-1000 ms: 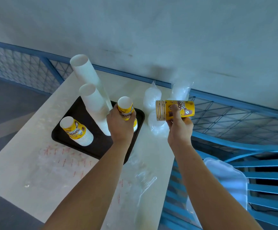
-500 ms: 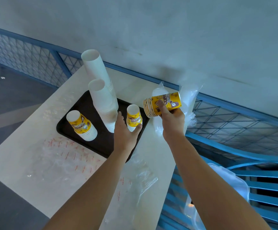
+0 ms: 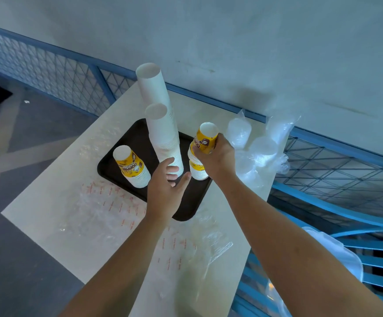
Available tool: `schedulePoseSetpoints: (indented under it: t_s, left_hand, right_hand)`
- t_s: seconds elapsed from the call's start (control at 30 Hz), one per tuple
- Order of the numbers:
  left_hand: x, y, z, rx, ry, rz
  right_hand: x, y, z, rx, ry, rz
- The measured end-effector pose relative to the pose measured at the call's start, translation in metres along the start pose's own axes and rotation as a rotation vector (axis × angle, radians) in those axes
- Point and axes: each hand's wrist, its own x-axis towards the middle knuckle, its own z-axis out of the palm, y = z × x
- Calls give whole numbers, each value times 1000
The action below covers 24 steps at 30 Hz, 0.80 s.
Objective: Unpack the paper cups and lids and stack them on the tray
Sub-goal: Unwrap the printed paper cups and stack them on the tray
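Right grip (image 3: 215,156) clasps a yellow printed paper-cup batch (image 3: 205,139), seating it on the short stack on the black plastic tray (image 3: 135,138). Left grip (image 3: 165,186) released, hovering. Cups mostly stacked, I'd say; clear bagged lids (image 3: 240,133), probably unopened, sit on the tabletop (image 3: 49,197).

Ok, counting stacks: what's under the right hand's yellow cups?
A short stack of upturned cups on the black tray; the right hand, gripping the yellow cups, covers where they meet.

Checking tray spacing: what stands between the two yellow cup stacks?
In the head view, the shorter white cup stack stands between them on the tray.
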Motion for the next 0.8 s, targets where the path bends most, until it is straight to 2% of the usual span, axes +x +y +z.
schedulePoseSetpoints:
  t_s: [0.13,0.4,0.5,0.7,0.8]
  left_hand:
    - [-6,-3,-9,12,-28,-14]
    - [-16,-2,-31,-7,-31,-13]
    - [-18,0,-45,-9,-6,-7]
    - [-16,-18,-87,-38,117,-27]
    - [-6,-35,-108,-27,159,-37]
  right_hand:
    - [0,15,11,-161,-76,-60]
    - [-8,13,4,-152,-189,-1]
    - [-21,15,1,-127,-116,18]
    - [-68,0,2,54,221,-17]
    - [-97,-19,20,150,187,-26]
